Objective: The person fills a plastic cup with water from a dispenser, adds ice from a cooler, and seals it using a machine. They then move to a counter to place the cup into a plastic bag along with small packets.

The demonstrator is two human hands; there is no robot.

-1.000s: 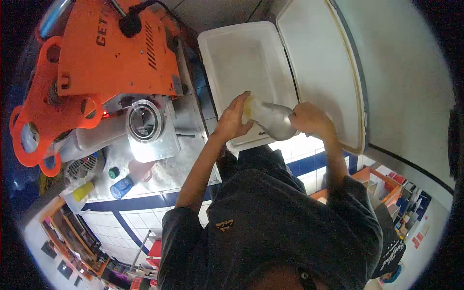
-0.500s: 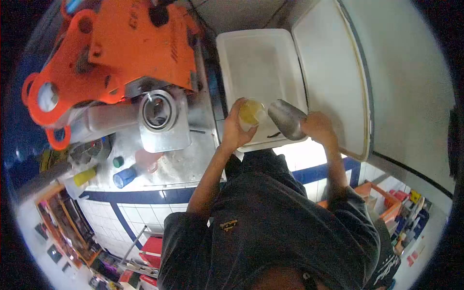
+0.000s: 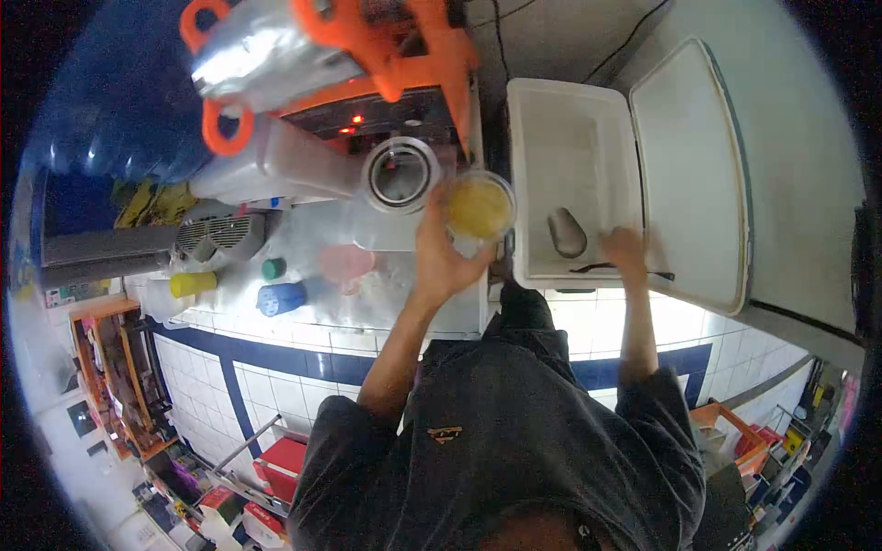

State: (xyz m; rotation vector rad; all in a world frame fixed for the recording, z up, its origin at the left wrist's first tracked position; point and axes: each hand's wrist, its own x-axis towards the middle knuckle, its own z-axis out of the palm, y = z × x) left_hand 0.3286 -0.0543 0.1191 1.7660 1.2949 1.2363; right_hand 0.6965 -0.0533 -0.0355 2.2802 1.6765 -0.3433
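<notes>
My left hand [image 3: 444, 262] is wrapped round a clear cup with yellow contents [image 3: 480, 207], held between the metal counter and the white cooler box [image 3: 518, 184]. Inside the box lies or hangs a metal scoop [image 3: 567, 234], low and near its front end. Just to the right of the scoop is my right hand [image 3: 625, 250], over the box's right side. Its fingers are blurred, and a small gap shows between them and the scoop's bowl. The scoop's handle cannot be made out. Left of the cup stands a clear container with a round opening [image 3: 401, 174].
The box's white lid [image 3: 694, 184] leans open at the right. On the metal counter [image 3: 317, 312] are a blue cup [image 3: 281, 298], a yellow cup [image 3: 193, 284], a green cap [image 3: 273, 268] and a pinkish translucent item [image 3: 347, 264]. An orange-framed machine [image 3: 441, 55] stands at the back.
My left hand has carried the cup away from the box, toward the counter's clear container. The scoop is lower in the box and apart from the cup. The view has shifted left.
</notes>
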